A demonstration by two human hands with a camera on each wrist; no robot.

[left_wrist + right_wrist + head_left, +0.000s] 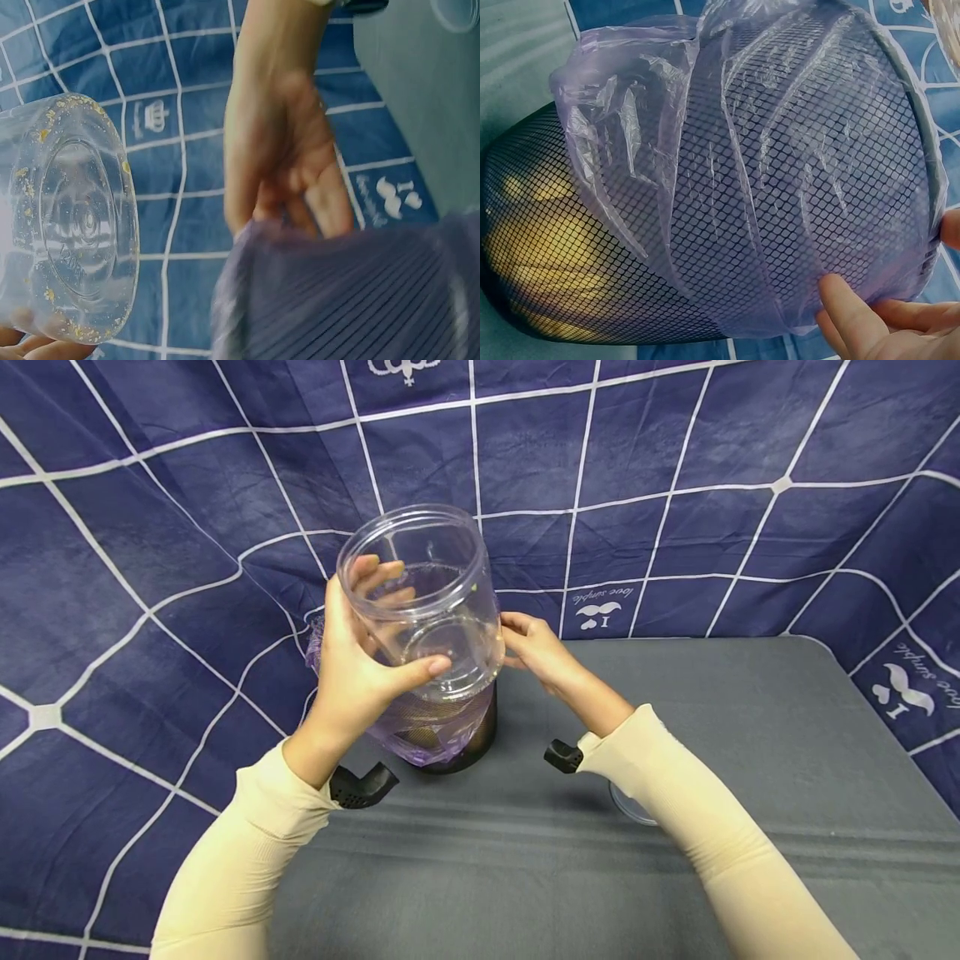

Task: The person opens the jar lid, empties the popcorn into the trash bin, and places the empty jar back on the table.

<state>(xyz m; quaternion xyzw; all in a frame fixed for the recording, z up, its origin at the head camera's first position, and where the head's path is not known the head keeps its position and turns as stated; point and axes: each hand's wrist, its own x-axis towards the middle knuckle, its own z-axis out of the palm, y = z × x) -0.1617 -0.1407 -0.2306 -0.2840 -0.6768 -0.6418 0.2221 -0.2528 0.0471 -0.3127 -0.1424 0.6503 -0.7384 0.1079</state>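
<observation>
My left hand [351, 653] holds a clear plastic jar [472, 631], tilted with its mouth facing me, above a black mesh waste bin [483, 731]. Yellow crumbs cling around the base of the jar [88, 214] in the left wrist view. A thin purple bag [780, 157] lines the bin and folds down over its outside. My right hand [542, 650] grips the bin's rim at the right, thumb and fingers on the bag's edge. Something yellow shows through the mesh low in the bin in the right wrist view. The bin's opening is mostly hidden behind the jar.
A round clear lid [628, 806] lies on the grey table [750, 718], partly covered by my right forearm. Blue cloth [540, 460] with white lines hangs close behind the bin and along the left side.
</observation>
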